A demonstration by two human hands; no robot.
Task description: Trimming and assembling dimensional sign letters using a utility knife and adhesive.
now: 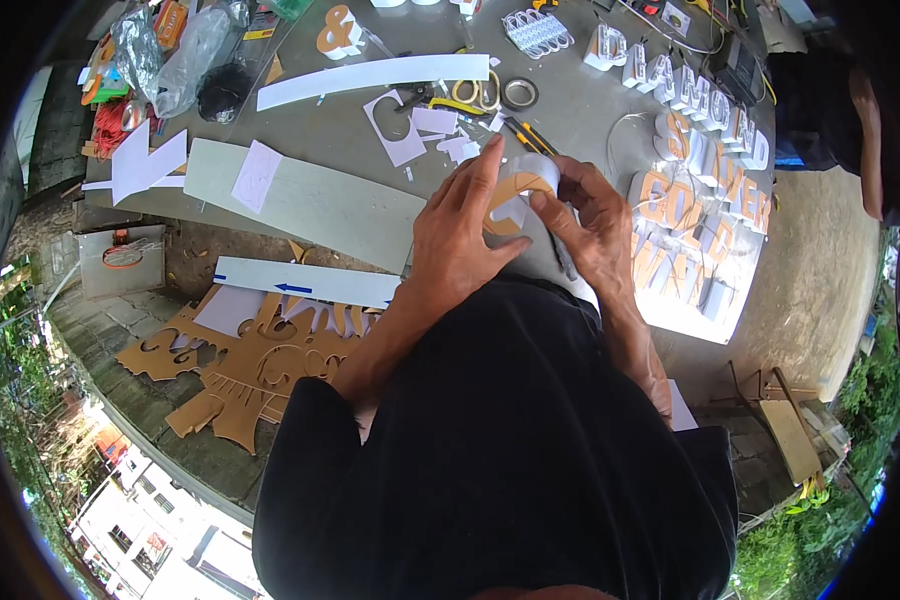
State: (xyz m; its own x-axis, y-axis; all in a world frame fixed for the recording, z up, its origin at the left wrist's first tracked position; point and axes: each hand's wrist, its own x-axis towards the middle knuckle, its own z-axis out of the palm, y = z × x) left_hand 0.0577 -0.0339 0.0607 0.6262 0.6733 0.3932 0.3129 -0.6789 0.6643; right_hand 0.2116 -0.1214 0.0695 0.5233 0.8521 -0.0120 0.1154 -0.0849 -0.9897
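A curved sign letter (518, 188) with a tan face and white side walls is in front of my chest, over the near edge of the table. My right hand (590, 215) grips it from the right, thumb on the tan face and fingers behind. At its left edge is my left hand (455, 225), fingers stretched and thumb apart; whether it touches the letter is hard to tell. Below my right thumb a thin grey thing (567, 262) shows, too small to make out. Just beyond the hands lies a yellow-and-black cutter knife (530, 135).
White-sided letters (685, 90) and tan-faced ones (675, 205) stand at the right. Black tape (519, 94), scissors (475, 95) and white scraps (435, 122) lie beyond my hands. A long grey board (300, 200) lies left; cut-out tan sheets (240, 360) are below it.
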